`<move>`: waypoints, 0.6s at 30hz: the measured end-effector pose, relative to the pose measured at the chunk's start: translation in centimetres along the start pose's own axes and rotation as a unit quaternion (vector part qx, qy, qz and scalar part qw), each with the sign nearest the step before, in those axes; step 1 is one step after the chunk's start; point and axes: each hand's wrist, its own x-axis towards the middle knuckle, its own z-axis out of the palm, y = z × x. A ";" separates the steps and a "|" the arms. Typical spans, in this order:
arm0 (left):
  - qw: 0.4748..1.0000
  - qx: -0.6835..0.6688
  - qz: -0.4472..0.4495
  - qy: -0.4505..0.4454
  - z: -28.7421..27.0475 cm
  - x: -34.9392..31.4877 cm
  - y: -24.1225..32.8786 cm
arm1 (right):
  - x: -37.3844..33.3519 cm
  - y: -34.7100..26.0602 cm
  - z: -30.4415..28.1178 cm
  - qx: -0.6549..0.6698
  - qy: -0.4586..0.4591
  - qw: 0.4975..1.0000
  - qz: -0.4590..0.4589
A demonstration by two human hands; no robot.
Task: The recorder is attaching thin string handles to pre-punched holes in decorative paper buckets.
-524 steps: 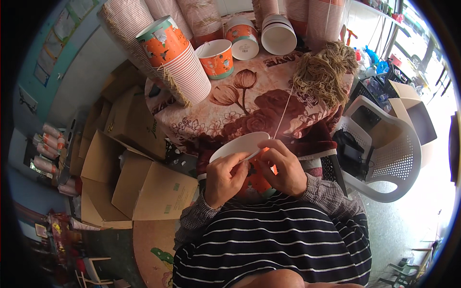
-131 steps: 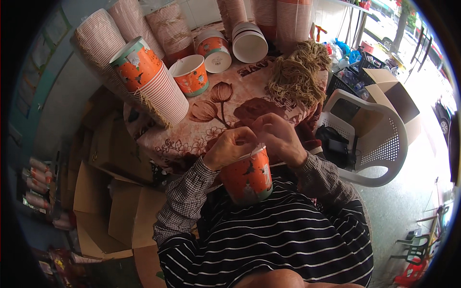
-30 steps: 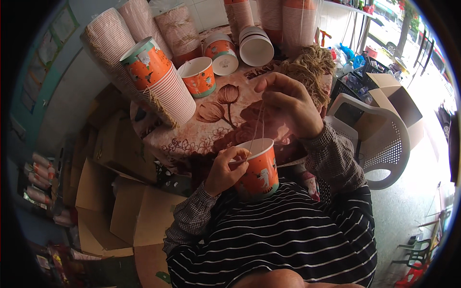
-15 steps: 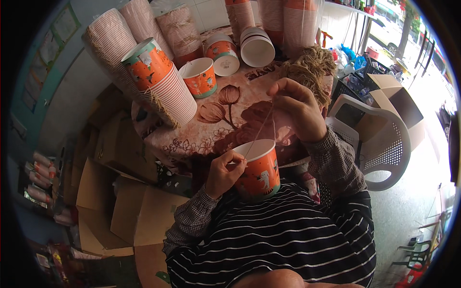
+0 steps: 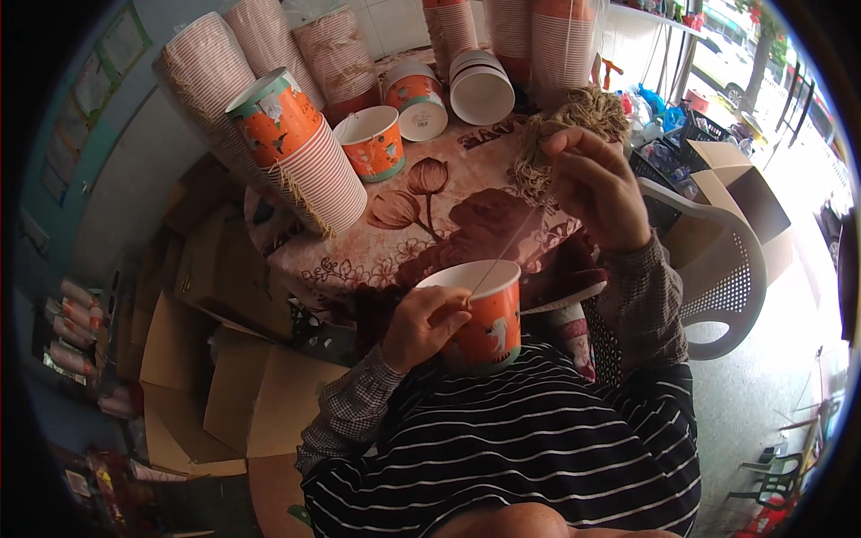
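An orange paper tub [image 5: 490,334] with a green base and white inside sits upright against my lap. My left hand [image 5: 423,325] is at the left of its rim, thumb and fingers pinched together on one end of a thin string [image 5: 508,253]. The string rises taut over the tub's opening to my right hand [image 5: 603,188], which is raised to the upper right with its fingertips closed on it. Behind my right hand a bundle of tan strings [image 5: 587,109] lies on the table.
On the cloth-covered table [image 5: 359,260] lean tall stacks of tubs [image 5: 314,170], some in clear plastic. Several single tubs [image 5: 372,148] stand behind. Open cardboard boxes [image 5: 269,403] are at the left; a white plastic chair [image 5: 735,269] is at the right.
My right hand has moved up and to the right, drawing the string out longer. The tub and my left hand have stayed nearly in place.
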 end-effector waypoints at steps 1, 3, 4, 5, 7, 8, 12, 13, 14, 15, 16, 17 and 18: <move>0.997 0.055 0.060 0.016 -0.4 0.1 0.1 | -0.2 -0.8 -0.1 -0.013 -0.011 1.000 -0.006; 0.999 0.035 0.027 -0.003 -2.2 -0.4 -1.4 | -0.3 -2.7 -1.4 -0.058 0.026 0.997 -0.034; 1.000 0.018 -0.010 -0.018 -2.7 -0.8 -2.4 | -0.1 -3.1 -2.3 -0.058 0.029 0.997 -0.051; 1.000 0.019 -0.011 -0.016 -2.4 -1.2 -3.3 | 0.1 -3.4 -3.1 -0.033 0.020 0.997 -0.070; 0.998 0.047 0.030 -0.022 -1.6 -2.0 -5.0 | 0.4 -3.3 -4.0 -0.003 0.028 0.997 -0.068; 0.996 0.061 0.052 -0.026 -1.2 -2.3 -5.7 | 0.4 -3.1 -4.3 0.026 0.039 0.997 -0.066; 0.996 0.045 0.070 -0.039 -0.2 -1.8 -5.8 | 0.1 -1.4 -3.5 0.018 0.048 0.998 -0.036; 0.999 0.016 0.031 -0.023 -0.9 -0.9 -4.0 | 0.1 -1.4 -3.6 0.016 0.053 0.998 -0.036; 1.000 -0.012 -0.010 -0.005 -1.6 -0.3 -2.2 | -0.1 -1.6 -3.6 -0.070 0.044 0.994 -0.072; 1.000 -0.008 -0.022 0.007 -2.3 0.2 -1.2 | -0.3 -1.8 -3.3 -0.154 0.032 0.982 -0.106; 1.000 -0.009 -0.024 0.008 -2.8 1.0 0.0 | -0.4 -2.0 -2.5 -0.194 0.045 0.972 -0.129; 1.000 -0.010 -0.014 -0.001 -3.2 1.8 1.2 | -0.5 -2.1 -2.3 -0.194 0.044 0.972 -0.126; 1.000 -0.009 -0.003 -0.009 -3.4 2.5 2.2 | -0.6 -2.3 -2.0 -0.206 0.026 0.972 -0.110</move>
